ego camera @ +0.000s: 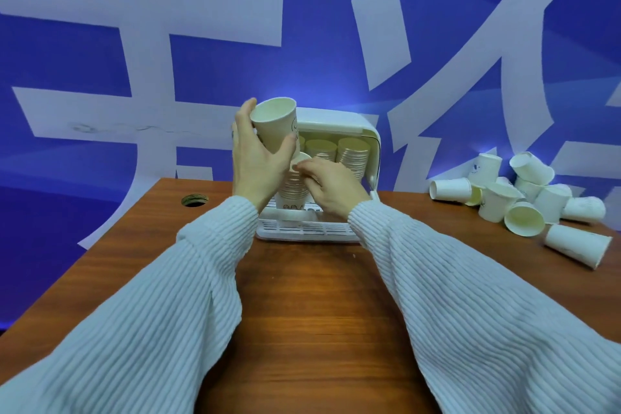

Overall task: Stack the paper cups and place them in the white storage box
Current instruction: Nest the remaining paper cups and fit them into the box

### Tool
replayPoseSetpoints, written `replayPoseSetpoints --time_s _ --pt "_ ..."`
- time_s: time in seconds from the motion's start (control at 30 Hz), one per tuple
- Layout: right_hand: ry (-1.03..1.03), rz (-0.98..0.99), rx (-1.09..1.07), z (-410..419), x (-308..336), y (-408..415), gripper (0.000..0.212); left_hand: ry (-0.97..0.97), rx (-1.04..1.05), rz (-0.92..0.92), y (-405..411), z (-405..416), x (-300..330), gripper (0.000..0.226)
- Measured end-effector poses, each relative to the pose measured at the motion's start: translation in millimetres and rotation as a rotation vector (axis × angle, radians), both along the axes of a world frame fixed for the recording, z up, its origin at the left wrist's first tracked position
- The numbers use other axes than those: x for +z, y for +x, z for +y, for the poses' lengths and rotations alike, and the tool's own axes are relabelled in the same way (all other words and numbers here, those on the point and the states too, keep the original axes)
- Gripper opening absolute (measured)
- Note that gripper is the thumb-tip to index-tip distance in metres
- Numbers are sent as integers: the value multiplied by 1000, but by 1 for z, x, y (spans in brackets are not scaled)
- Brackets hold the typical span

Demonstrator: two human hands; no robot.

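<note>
Because both hands crowd the mouth of the white storage box (339, 126), much of its front and left side is hidden, and the base of the stack of cups (294, 190) under the hands is hard to make out beyond a faint printed mark. The left hand (257, 160) is raised with the wrist bent back, its grip wrapped round a single paper cup (277, 124), thumb across the front and fingers behind, the cup tilted so its open mouth faces up and toward the camera. The right hand (331, 185) lies lower, palm down, its fingertips pinching the rim of the top cup of the stack standing at the box's opening; how firmly it pinches cannot be told. Inside the box two more stacks (339, 151) show as ringed rims, side by side. The box stands at the far middle of the brown table (312, 296), with a slotted white tray (305, 230) at its foot. A heap of loose cups (524, 198) lies tumbled at the far right, well apart from the box. Both ribbed white sleeves (470, 306) run out of the bottom edge.
</note>
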State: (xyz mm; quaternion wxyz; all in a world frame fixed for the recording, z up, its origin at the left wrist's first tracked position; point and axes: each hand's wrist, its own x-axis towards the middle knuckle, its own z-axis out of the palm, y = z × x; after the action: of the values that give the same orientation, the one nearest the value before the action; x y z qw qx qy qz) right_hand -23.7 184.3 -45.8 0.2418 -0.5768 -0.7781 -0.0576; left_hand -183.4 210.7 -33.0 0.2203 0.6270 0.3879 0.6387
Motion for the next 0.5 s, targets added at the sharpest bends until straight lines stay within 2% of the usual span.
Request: replayPoseSetpoints --time_s 0.1,0.27,0.33,0.4,0.5 --pt "28 38 -29 -3 2 1 23 -37 -23 53 6 8 -3 68" --pt "115 120 72 -3 -7 9 11 -62 7 145 7 16 -10 59" --pt "148 210 76 0 -10 12 11 -44 0 208 7 15 -10 61" --pt "155 248 72 3 -11 12 14 -1 1 365 6 12 -12 67" --pt "143 329 56 3 -10 7 30 -33 13 508 4 13 -9 71"
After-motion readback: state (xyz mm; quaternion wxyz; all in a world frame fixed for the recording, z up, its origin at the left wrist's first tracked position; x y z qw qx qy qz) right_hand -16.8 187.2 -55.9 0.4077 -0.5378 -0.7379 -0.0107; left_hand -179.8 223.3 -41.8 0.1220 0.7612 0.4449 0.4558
